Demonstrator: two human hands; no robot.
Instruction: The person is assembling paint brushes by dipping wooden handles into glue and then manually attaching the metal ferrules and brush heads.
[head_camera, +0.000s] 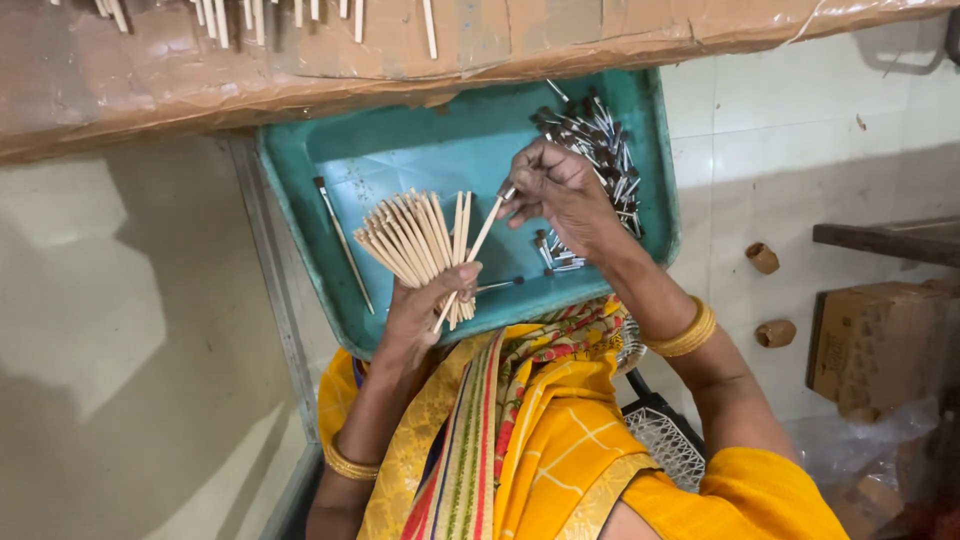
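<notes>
Tray (330, 160): teal plastic, on your lap, its far edge tucked under a taped cardboard box (200, 70).
Left hand (425, 305): you gripped a fanned bundle of wooden sticks (410, 238) near the tray's near edge, thumb pinned across their lower ends.
Right hand (560, 190): your fingers were pinched on a metal brush head (507, 194), held at the top end of one stick (478, 245) over the tray's middle.
Brush heads (595, 150): a loose heap of metal ferrules with dark bristles lay along the tray's right edge, just beyond your right hand.
Finished brush (342, 240): one lay apart near the tray's left edge; another small one (500, 285) lay by the near edge.
Fit, as judged: you would have done best to keep the stick in line with the ferrule's opening and press straight, not at a slant.
Grip, as judged: you needed the bundle held firm so that only the one stick stood forward.
Risk, as judged: a loosened thumb could have let the fan spill across the tray.
</notes>
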